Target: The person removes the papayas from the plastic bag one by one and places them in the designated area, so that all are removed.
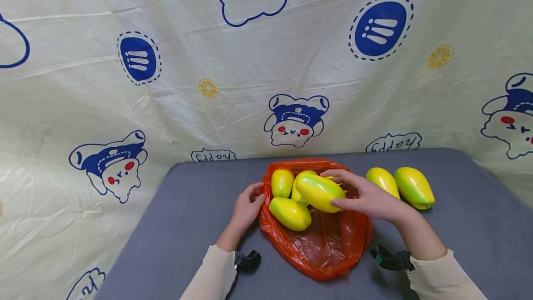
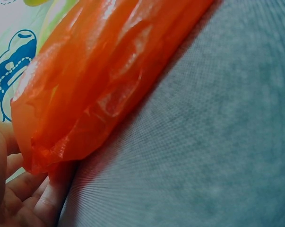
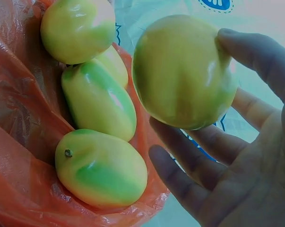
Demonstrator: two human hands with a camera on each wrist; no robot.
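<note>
A red plastic bag (image 1: 322, 244) lies wide-mouthed on the table with several glossy yellow-green papayas inside, among them one (image 1: 290, 214) at the front left and one (image 1: 282, 183) behind it. At the bag's left rim my left hand (image 1: 248, 205) pinches the plastic; in the left wrist view its thumb and fingers lie either side of a fold (image 2: 85, 109). My right hand (image 1: 368, 198) holds another papaya (image 1: 319, 192) above the bag, thumb on the near side and fingers beyond. In the right wrist view that held papaya (image 3: 182, 73) is seen end-on, apart from those in the bag.
Two more papayas (image 1: 414, 188) lie side by side on the grey table (image 1: 200, 230), right of the bag. A pale printed curtain (image 1: 241, 119) hangs behind the table's back edge. Dark straps (image 1: 391, 259) sit on both wrists.
</note>
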